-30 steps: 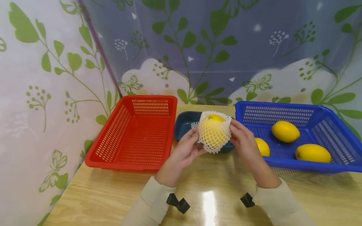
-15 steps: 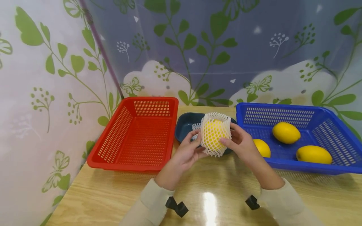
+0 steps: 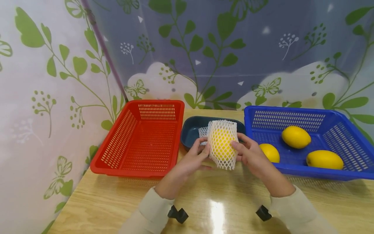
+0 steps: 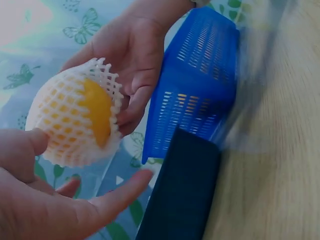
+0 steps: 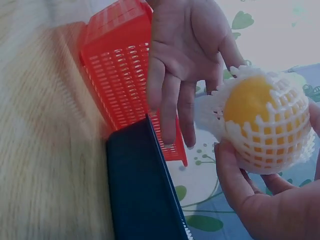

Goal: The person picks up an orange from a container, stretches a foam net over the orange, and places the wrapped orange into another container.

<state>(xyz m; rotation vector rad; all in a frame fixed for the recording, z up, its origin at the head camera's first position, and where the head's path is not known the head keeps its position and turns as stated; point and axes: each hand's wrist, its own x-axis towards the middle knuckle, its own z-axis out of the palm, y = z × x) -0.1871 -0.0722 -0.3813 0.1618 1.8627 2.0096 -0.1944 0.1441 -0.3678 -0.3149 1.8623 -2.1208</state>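
Note:
Both hands hold a yellow lemon [image 3: 222, 144] inside a white foam net sleeve [image 3: 224, 124], above the near side of the dark teal tray. At its left side, the left hand [image 3: 188, 159] pinches it with thumb and index finger; the right wrist view shows that hand's other fingers [image 5: 170, 102] straight. The right hand [image 3: 254, 157] grips the right side, its thumb pressed on the net. Bare yellow skin of the lemon [image 4: 99, 112] shows through the sleeve's open end in both wrist views. A second piece of white netting [image 3: 203, 131] lies in the tray.
The teal tray [image 3: 190, 131] stands between a red basket [image 3: 137, 172] on the left and a blue basket [image 3: 295, 170] on the right. Three lemons [image 3: 296, 137] lie in the blue basket. A patterned curtain [image 3: 204, 48] hangs behind the wooden table [image 3: 193, 201].
The sleeved lemon has turned and dropped slightly toward the body. Its exposed top is now covered by netting in the head view. The right thumb has come onto the net's near face.

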